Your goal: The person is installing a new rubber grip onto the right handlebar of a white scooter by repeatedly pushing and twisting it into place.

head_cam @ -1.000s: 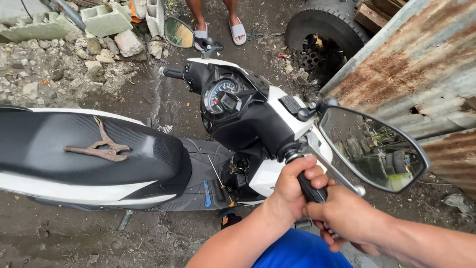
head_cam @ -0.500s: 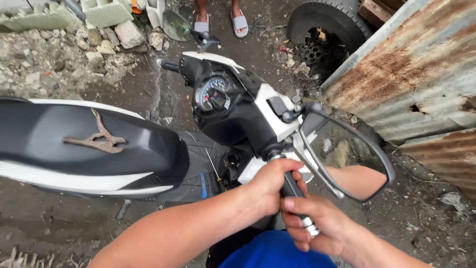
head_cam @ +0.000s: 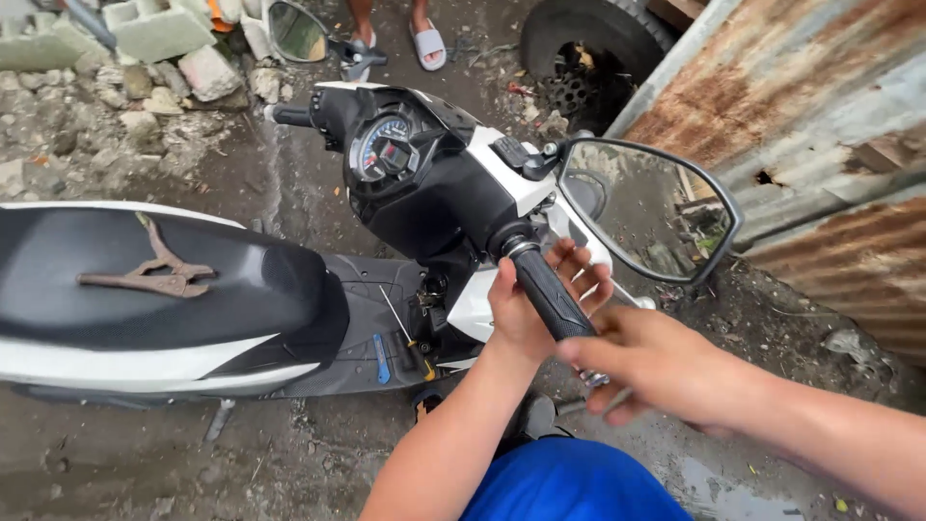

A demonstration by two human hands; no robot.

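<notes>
The black rubber handlebar grip [head_cam: 548, 294] of a black-and-white scooter [head_cam: 424, 207] runs diagonally from the bar toward 5 o'clock, just below the middle of the view. The left hand [head_cam: 535, 304] comes up from 6 o'clock with its forearm rising steeply; it cups the grip from underneath, palm against the rubber and fingers [head_cam: 579, 275] loosely spread and half open on the far side, not clenched around it. The right hand [head_cam: 656, 367] enters from 4 o'clock, forearm nearly level, knuckles up, and closes over the outer end of the grip, where a small metal piece [head_cam: 593, 378] shows under the fingertips; whether it pinches that piece cannot be told.

Just beside the hands, toward 2 o'clock, stands the large rear-view mirror [head_cam: 648, 212] on its stalk. The round speedometer [head_cam: 383, 152] sits at 11 o'clock of the grip. Across the black seat [head_cam: 193, 280], at 9 o'clock, lies a pair of rusty pliers [head_cam: 149, 275]. Rubble and concrete blocks [head_cam: 145, 34] fill the 10 o'clock corner, a tyre [head_cam: 588, 34] lies at 1 o'clock, and rusted corrugated sheet [head_cam: 820, 116] lines the 3 o'clock side. Another person's sandalled foot [head_cam: 427, 41] shows at 12 o'clock.
</notes>
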